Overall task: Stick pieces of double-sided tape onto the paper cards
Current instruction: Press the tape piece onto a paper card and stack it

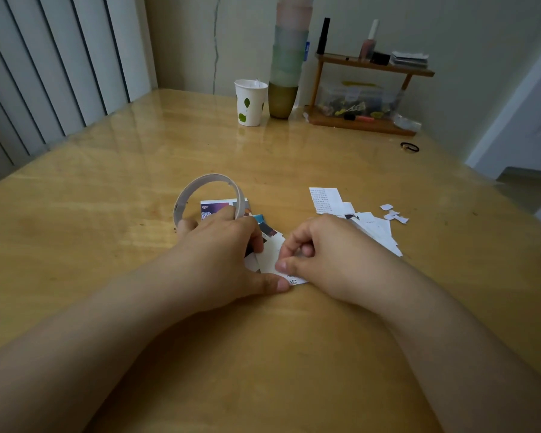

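Hands (pixel 231 245) pinching card (pixel 270 256), tape ring (pixel 208 195) looped

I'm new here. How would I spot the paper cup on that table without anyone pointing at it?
Look to the far edge of the wooden table, near the wall. There, left of a tall stack of pastel cups, stands the paper cup on its own. It is the only white one, printed with green leaves.
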